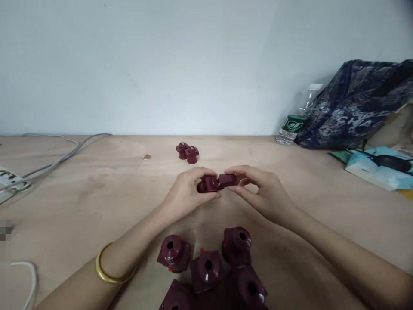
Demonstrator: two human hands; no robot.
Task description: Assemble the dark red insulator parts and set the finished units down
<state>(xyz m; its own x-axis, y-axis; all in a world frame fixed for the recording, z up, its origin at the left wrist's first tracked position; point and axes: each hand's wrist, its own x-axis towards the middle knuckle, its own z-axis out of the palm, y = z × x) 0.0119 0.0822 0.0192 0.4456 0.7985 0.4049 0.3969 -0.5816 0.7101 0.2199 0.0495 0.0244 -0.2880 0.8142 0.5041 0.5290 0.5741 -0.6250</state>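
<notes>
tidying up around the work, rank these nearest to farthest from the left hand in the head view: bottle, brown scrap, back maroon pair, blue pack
From the left hand:
1. back maroon pair, just beyond it
2. brown scrap, beyond and to the left
3. bottle, off right by the wall
4. blue pack, far right

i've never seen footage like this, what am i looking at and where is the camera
There is no machine here: these are a person's bare left hand and right hand. The single picture comes from a camera worn on the head, looking forward and down. Between them the fingers hold small dark red parts. On the wooden table, larger dark red pieces with round holes sit nearest the camera, and two small ones lie further back. A bottle leans by a patterned bag at right; cables run at left.
</notes>
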